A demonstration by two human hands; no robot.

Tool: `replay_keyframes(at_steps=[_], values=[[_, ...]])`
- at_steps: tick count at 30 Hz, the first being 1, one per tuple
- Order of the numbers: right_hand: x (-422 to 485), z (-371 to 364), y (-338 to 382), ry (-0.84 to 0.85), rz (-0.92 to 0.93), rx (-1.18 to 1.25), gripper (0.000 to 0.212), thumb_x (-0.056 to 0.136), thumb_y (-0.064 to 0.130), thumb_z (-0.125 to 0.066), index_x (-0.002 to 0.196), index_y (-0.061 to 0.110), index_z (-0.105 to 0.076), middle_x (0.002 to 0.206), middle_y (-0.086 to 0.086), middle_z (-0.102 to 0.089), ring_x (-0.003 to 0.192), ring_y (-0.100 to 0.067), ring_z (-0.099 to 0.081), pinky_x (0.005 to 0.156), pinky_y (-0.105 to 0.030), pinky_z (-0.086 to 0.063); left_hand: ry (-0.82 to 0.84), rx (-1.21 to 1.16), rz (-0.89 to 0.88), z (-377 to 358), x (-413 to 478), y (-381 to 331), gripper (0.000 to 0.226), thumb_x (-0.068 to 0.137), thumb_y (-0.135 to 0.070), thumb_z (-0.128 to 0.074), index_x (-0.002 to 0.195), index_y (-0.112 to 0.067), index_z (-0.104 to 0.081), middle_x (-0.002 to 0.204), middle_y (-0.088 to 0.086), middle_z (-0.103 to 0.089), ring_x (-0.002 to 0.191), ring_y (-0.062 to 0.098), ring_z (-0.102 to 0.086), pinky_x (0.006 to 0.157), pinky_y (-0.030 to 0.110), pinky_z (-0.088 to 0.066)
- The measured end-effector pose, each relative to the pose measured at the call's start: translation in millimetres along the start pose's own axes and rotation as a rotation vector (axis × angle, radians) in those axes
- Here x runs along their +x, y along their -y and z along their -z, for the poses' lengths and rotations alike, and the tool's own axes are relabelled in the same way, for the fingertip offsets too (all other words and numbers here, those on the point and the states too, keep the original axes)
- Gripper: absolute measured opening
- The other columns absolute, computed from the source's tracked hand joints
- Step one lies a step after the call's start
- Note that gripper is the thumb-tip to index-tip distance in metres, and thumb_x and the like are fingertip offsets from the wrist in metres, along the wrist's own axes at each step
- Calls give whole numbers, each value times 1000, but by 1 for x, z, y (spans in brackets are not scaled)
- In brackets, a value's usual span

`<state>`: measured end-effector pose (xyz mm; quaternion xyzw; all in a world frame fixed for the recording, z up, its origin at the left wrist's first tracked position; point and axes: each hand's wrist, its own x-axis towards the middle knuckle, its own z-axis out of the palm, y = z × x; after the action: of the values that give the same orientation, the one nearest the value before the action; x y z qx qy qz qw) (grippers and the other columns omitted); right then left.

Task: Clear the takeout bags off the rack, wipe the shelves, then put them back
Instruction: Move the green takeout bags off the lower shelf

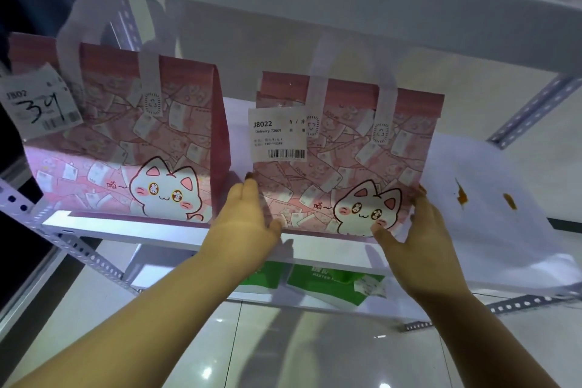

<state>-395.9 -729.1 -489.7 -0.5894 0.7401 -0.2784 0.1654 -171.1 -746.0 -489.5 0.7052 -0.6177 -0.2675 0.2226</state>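
white metal rack shelf (pixel 126 231), glossy floor tiles (pixel 315 356) below. pink cat-print paper takeout bag (pixel 346 167) upright at the shelf's front edge, white printed label (pixel 278 135) on its front. left hand (pixel 248 214) and right hand (pixel 422 230) press flat on its two sides, fingers straight, thumbs on the front face. second pink cat-print bag (pixel 151 151) just beside it on the left, untouched. white sheet with orange stains (pixel 488 198) on the right.
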Motion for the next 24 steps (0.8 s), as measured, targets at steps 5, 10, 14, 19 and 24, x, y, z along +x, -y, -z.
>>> replay_keyframes(at_steps=[5, 10, 14, 19, 24], values=[[-2, 2, -4, -12, 26, -23, 59, 81, 26, -68, 131, 27, -37, 127, 1, -49, 108, -13, -44, 87, -29, -36, -44, -1, -64, -4, -10, 5, 69, 85, -28, -63, 142, -14, -27, 137, 5, -35, 120, 26, -44, 93, 34, -40], [-22, 6, -1, -12, 44, -99, 54, 83, 31, -66, 130, 20, -42, 128, -4, -48, 117, -21, -45, 87, -29, -34, -51, -25, -109, -1, -31, 17, 61, 84, -31, -64, 137, -18, -38, 135, 3, -39, 114, 22, -51, 87, 30, -41], [-58, -3, 6, -1, 85, -93, 48, 84, 30, -64, 126, 12, -50, 121, -6, -55, 102, -19, -52, 85, -33, -45, 4, 43, -125, -1, -59, 40, 42, 84, -36, -63, 123, -22, -53, 121, -2, -53, 102, 18, -55, 80, 29, -44], [-101, -40, 6, 75, 114, -164, 35, 83, 26, -67, 113, 9, -60, 107, -8, -65, 94, -21, -61, 82, -38, -53, 124, 71, -108, -13, -79, 85, 31, 85, -36, -62, 112, -22, -60, 112, -6, -60, 99, 13, -57, 82, 29, -46], [-128, -98, -11, 131, 40, -176, 36, 84, 34, -64, 116, 16, -61, 113, -1, -65, 99, -13, -58, 85, -26, -45, 187, 150, -67, -34, -80, 142, 31, 86, -41, -58, 112, -25, -60, 112, -8, -59, 100, 13, -56, 82, 31, -48]])
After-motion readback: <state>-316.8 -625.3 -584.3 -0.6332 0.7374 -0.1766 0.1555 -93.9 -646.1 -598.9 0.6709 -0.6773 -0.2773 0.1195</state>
